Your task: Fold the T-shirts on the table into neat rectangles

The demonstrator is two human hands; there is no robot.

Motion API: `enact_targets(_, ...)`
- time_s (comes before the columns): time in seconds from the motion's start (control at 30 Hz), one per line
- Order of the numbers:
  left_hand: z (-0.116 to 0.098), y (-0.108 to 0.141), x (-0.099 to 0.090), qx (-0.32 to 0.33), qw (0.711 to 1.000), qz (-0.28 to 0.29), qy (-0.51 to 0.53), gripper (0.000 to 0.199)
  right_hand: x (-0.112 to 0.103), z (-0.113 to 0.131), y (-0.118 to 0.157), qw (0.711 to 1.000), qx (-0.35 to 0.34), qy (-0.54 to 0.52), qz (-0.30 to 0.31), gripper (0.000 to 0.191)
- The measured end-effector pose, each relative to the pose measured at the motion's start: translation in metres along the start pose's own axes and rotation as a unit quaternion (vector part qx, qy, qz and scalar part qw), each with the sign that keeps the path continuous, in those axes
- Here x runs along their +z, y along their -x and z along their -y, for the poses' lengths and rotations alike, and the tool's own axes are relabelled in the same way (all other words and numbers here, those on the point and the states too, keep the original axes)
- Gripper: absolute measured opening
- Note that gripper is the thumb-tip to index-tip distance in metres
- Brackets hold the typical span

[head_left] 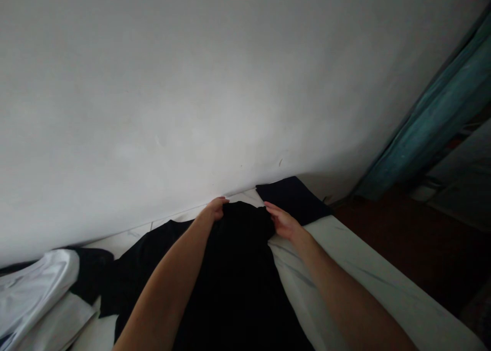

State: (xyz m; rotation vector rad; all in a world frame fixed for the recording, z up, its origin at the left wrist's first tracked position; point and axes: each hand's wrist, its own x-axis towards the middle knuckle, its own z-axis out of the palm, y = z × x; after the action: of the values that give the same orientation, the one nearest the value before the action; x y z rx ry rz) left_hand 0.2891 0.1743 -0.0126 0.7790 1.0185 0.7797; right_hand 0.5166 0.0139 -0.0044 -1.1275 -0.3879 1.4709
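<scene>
Left hand and right hand are pinching the top edge of a black garment, lying on a white marbled surface. Dark folded cloth sits just behind it.

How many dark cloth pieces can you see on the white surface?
3. A black garment lies under the left hand and right hand, a navy folded piece sits beyond it by the wall, and a black piece lies by white cloth at left; more may be hidden.

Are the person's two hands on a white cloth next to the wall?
Not quite: the cloth is black, not white, as the head view shows. The left hand and right hand are on it, next to the wall.
</scene>
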Motion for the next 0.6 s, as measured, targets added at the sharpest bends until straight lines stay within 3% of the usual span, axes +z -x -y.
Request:
enact_targets(0.17,-0.003,0.015,-0.008,-0.038,0.998,0.051,-0.014,0.044,-0.001,0.000,0.001,0.992,-0.114,0.007,0.046,0.041)
enact_targets(0.4,0.003,0.020,-0.006,0.031,0.999,0.044,-0.003,0.050,-0.012,-0.001,0.006,0.948,-0.273,0.163,0.004,0.061)
enact_targets(0.6,0.005,0.018,0.004,0.039,0.991,-0.018,-0.125,0.040,-0.028,-0.002,0.004,0.921,-0.246,0.296,0.052,0.084)
